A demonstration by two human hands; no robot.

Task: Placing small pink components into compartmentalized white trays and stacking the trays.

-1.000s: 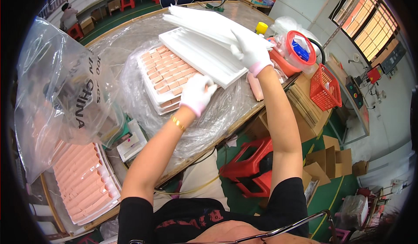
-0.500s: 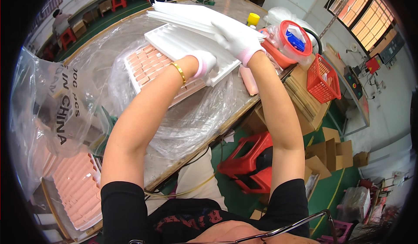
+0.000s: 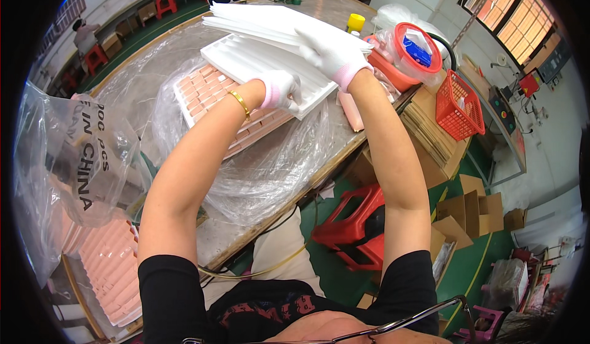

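My left hand (image 3: 284, 91), in a white glove with a pink cuff, has its fingers curled at the near edge of a white tray (image 3: 236, 58). That tray lies askew over another tray filled with rows of glossy peach-pink pieces (image 3: 206, 92). Above the white tray, a stack of thin white sheets (image 3: 261, 19) sits tilted, with a gap below its near edge. My gloved right hand (image 3: 332, 55) grips the stack's right part, fingers spread over its top; its thumb is hidden. Crumpled clear plastic (image 3: 258, 184) lies around and under the trays.
At the table's right are a yellow-topped container (image 3: 355, 23), a pink bottle-like item (image 3: 350, 110) and a red tub (image 3: 418, 49). A red basket (image 3: 458, 107) stands on flattened cardboard. More peach-pink pieces (image 3: 110, 264) and a clear printed bag (image 3: 80, 153) are at left. A red stool (image 3: 350, 221) stands below.
My left hand has shifted slightly left, and its curled fingers now show at the tray's near edge. My right hand stays on the sheets. The whole view has shifted a little.
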